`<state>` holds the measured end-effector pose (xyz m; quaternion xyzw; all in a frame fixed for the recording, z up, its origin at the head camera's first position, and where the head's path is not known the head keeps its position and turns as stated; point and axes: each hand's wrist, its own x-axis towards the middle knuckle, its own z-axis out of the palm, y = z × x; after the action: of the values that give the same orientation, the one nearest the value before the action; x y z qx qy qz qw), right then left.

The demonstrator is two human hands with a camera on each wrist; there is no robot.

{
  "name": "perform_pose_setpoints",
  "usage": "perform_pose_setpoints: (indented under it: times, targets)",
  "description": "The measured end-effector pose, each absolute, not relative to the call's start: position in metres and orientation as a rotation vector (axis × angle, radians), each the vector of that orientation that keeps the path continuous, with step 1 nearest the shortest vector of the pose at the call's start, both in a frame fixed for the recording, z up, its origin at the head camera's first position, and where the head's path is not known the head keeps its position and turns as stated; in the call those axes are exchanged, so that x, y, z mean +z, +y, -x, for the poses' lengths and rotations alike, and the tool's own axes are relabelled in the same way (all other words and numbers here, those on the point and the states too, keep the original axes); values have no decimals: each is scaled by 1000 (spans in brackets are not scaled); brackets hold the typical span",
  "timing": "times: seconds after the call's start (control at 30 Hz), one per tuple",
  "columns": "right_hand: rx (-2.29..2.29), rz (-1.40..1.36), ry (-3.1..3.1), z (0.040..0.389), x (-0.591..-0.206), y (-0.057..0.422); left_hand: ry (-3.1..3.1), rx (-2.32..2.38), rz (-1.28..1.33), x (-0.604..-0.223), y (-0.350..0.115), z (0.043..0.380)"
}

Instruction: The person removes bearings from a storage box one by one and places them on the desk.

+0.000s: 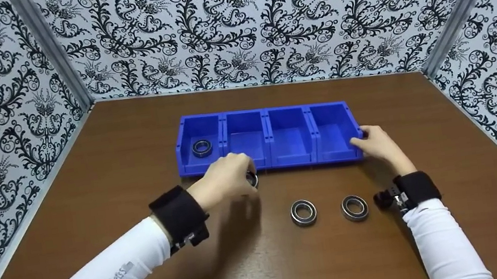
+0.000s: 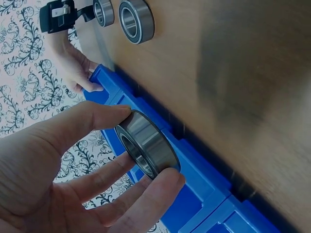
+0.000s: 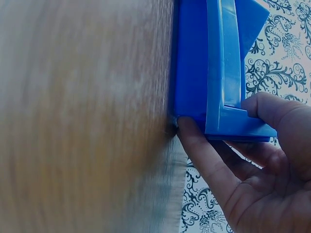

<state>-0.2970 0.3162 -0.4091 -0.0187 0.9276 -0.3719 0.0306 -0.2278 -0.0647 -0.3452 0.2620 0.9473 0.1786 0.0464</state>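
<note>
My left hand [image 1: 229,176] pinches a steel ball bearing [image 2: 148,143] between thumb and fingers, just in front of the blue bin tray [image 1: 292,160]. In the head view the hand hides most of that bearing. At the tray's right end, my right hand [image 1: 378,143] grips the side wall, its thumb over the rim and its fingers outside, as the right wrist view [image 3: 262,160] shows. One bearing [image 1: 202,148] lies in the leftmost compartment. Two more bearings, one [image 1: 303,212] nearer the middle and one [image 1: 354,208] farther right, lie flat on the table in front of the tray.
The brown wooden table [image 1: 132,141] is enclosed at the back and sides by panels [image 1: 237,24] with a black scroll pattern. Grey metal posts [image 1: 54,55] stand at the corners. Dividers split the tray into several compartments.
</note>
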Motion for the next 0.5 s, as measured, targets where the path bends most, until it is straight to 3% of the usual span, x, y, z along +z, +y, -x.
perform_pose_setpoints:
  times: [0.5]
  targets:
    - [-1228,135,2866,297,-412,323,2819,577,-796,-352,-64,217]
